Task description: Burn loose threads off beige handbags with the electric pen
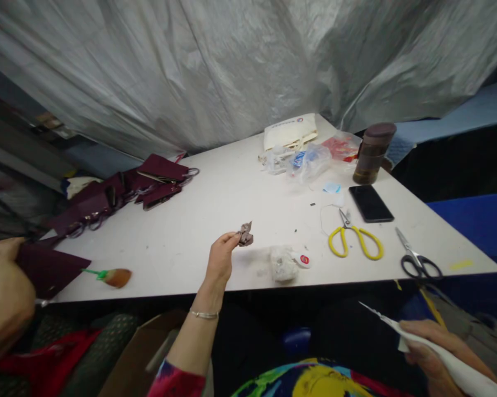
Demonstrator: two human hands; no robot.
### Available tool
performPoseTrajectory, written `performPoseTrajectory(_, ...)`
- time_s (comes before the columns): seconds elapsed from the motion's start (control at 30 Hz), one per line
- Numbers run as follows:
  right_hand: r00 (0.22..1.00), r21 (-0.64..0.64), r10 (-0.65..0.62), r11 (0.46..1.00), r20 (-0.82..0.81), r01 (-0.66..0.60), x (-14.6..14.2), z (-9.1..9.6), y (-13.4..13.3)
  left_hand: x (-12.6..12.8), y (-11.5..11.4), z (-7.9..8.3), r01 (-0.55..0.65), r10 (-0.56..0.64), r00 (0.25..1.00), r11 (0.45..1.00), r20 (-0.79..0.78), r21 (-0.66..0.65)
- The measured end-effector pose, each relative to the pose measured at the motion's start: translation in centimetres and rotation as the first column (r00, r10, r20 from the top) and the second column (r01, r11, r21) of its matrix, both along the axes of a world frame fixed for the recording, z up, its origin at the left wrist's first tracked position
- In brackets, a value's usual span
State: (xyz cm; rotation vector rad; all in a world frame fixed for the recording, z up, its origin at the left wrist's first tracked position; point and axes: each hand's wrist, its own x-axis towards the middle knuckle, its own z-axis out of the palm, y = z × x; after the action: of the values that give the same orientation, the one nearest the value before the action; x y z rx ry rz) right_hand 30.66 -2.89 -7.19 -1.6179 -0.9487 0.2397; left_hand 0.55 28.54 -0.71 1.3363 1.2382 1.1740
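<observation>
My left hand (220, 256) reaches over the table and pinches a small crumpled brown scrap (246, 235) between thumb and fingers. Below the table's front edge, my right hand (432, 350) is closed around a long white object (459, 366) that narrows to a thin point; its exact kind is hard to make out. Just right of the scrap lies a crumpled whitish wad (283, 263), with a small white item bearing a red label (304, 259) beside it. Yellow-handled scissors (356, 240) and black-handled scissors (420, 263) rest farther right.
At left, a co-worker's blurred hand (9, 298) is by a maroon piece (52, 270) and an amber bottle with a green nozzle (115, 277). Maroon bags (160, 171) lie behind. A phone (371, 203), tumbler (373, 153), plastic bags (310, 162) and cloth bag (290, 132) occupy the right.
</observation>
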Motion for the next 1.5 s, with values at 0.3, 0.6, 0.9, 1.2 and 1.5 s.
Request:
performPoseTrajectory(0.3,0.891,0.141,0.453,0.885,-0.042,-0.443,-8.6,8.2,3.4,-3.2,-17.5,2.5,0.077,0.05,0.896,0.961,0.441,-0.265)
performPoseTrajectory(0.6,0.764,0.215,0.645,0.741,0.033,-0.636,-13.5,8.6,3.3,-0.9,-22.9,-0.5,-0.03,0.18,0.88,0.944,0.439,-0.328)
performPoseTrajectory(0.9,0.767,0.176,0.641,0.753,0.02,-0.634,-14.0,6.0,4.0,0.3,-23.0,-0.5,0.129,0.19,0.775,0.886,0.603,-0.445)
performPoseTrajectory(1.2,0.75,0.181,0.66,0.733,0.041,-0.655,-14.1,5.1,4.6,-0.6,-23.3,0.6,0.367,0.184,0.536,0.828,0.824,-0.424)
performPoseTrajectory(1.5,0.726,0.233,0.622,0.69,0.293,-0.685,-13.9,5.2,5.3,-0.8,-23.5,0.1,0.421,0.083,0.484,0.85,0.871,-0.315)
